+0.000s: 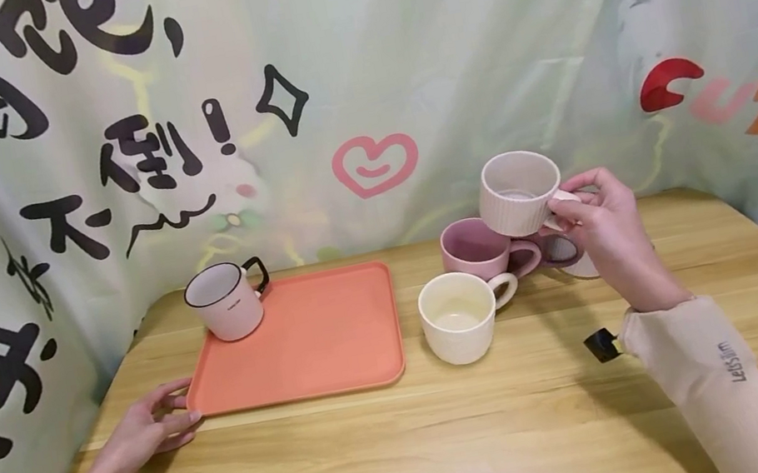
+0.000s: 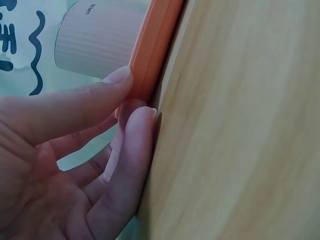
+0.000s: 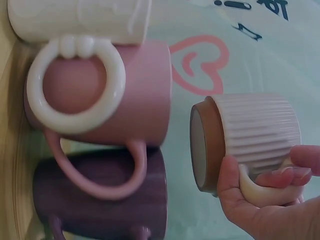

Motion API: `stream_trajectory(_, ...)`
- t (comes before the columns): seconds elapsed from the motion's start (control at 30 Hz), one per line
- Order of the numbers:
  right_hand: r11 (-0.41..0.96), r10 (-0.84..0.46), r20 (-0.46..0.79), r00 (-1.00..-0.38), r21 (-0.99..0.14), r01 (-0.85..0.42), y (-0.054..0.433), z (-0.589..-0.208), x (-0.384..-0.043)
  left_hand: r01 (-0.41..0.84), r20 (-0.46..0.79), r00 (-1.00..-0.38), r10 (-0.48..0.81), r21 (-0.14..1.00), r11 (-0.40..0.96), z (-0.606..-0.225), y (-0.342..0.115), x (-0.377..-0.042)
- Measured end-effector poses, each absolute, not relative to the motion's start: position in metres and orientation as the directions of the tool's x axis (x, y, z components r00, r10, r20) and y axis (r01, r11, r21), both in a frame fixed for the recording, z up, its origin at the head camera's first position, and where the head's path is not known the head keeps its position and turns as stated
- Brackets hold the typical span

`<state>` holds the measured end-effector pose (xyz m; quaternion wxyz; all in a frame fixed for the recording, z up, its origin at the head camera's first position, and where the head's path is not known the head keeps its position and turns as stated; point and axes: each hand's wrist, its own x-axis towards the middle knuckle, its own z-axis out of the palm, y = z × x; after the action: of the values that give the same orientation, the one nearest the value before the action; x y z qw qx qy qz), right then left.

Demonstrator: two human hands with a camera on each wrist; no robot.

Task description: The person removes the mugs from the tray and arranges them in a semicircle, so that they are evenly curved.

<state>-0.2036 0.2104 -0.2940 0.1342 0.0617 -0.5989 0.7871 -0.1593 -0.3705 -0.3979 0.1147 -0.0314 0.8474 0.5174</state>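
Note:
My left hand (image 1: 150, 429) pinches the near left corner of the orange tray (image 1: 321, 340), thumb on the rim and fingers at its underside in the left wrist view. On the tray's left part stands a white mug (image 1: 233, 317) with a dark rim and black handle. My right hand (image 1: 606, 226) grips a white ribbed mug (image 1: 517, 199) by its handle, raised above the table; its brown base (image 3: 214, 145) shows in the right wrist view. Below it a pink mug (image 1: 462, 256) stands behind a cream mug (image 1: 457, 333) with a ring handle.
A dark purple mug (image 3: 100, 185) stands beside the pink one, partly hidden by my right hand in the head view. The wooden table (image 1: 402, 452) ends at a printed curtain (image 1: 456, 71) behind and at the left.

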Motion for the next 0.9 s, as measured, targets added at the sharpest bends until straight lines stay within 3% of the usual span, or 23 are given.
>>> stream_trajectory(0.5,-0.378,0.222,0.289,-0.931,-0.855,-0.356,0.242,-0.294,-0.199,-0.175,-0.235,-0.969,0.075,0.87,0.46,-0.4,-0.372,-0.162)
stream_trajectory(0.9,-0.402,0.257,0.283,-0.924,-0.838,-0.369,0.277,-0.303,-0.185,-0.182,-0.245,-0.966,0.077,0.863,0.472,-0.399,-0.374,-0.161)
